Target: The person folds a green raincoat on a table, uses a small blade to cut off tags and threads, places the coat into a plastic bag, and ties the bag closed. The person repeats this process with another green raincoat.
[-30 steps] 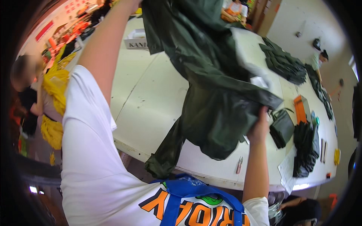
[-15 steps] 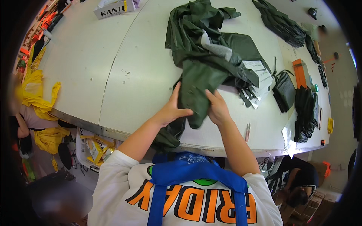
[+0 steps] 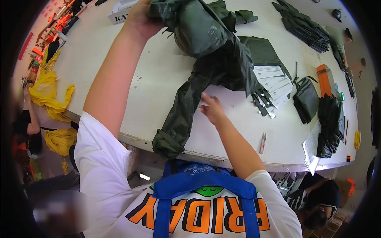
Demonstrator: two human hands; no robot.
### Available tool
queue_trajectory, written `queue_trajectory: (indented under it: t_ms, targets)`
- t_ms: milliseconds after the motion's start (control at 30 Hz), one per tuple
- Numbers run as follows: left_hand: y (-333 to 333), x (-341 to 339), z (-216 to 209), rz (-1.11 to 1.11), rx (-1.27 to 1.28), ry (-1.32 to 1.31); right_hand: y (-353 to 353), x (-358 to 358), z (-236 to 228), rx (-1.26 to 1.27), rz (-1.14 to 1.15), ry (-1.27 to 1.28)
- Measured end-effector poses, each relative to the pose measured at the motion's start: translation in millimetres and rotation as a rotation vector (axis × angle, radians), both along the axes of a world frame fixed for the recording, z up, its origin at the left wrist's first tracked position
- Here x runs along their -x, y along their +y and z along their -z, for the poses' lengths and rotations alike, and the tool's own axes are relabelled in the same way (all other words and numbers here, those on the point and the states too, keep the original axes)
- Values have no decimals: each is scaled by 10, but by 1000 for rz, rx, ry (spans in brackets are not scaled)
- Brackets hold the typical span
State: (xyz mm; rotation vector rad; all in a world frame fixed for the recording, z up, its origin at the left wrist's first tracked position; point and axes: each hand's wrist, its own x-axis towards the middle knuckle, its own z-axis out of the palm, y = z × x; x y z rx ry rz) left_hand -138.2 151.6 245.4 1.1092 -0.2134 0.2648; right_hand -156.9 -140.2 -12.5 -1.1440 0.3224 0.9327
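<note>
A shiny dark green raincoat (image 3: 222, 63) is partly lifted off the white table (image 3: 158, 79). My left hand (image 3: 143, 19), stretched out to the far left, is closed on a bunched part of it. One sleeve (image 3: 178, 113) trails toward me, and its crumpled end lies over the near table edge. Beside that sleeve is my right hand (image 3: 213, 110), its fingers apart and nothing held in them. The fingertips are close to the cloth; whether they touch it I cannot tell. The coat's far part spreads behind the lifted bulk.
White printed sheets (image 3: 274, 85) and a folded green piece (image 3: 260, 49) lie right of the coat. Small thread snips (image 3: 262, 142) rest near the front edge. Farther right are a black pouch (image 3: 306, 99) and an orange box (image 3: 323, 79). Yellow garments (image 3: 45, 93) hang at left, near another person.
My left hand has swung up and away to the far left, raising part of the raincoat. My right hand has let go and moved slightly left and down. The sleeve now lies stretched toward me.
</note>
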Motion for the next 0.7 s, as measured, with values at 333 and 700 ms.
queue_trajectory:
  t_ms: [333, 700]
  targets:
    - [-63, 2, -578, -333, 258, 111, 298, -236, 4, -188, -267, 100]
    - [966, 371, -354, 11, -112, -49, -7, -1249, -226, 639, -735, -912]
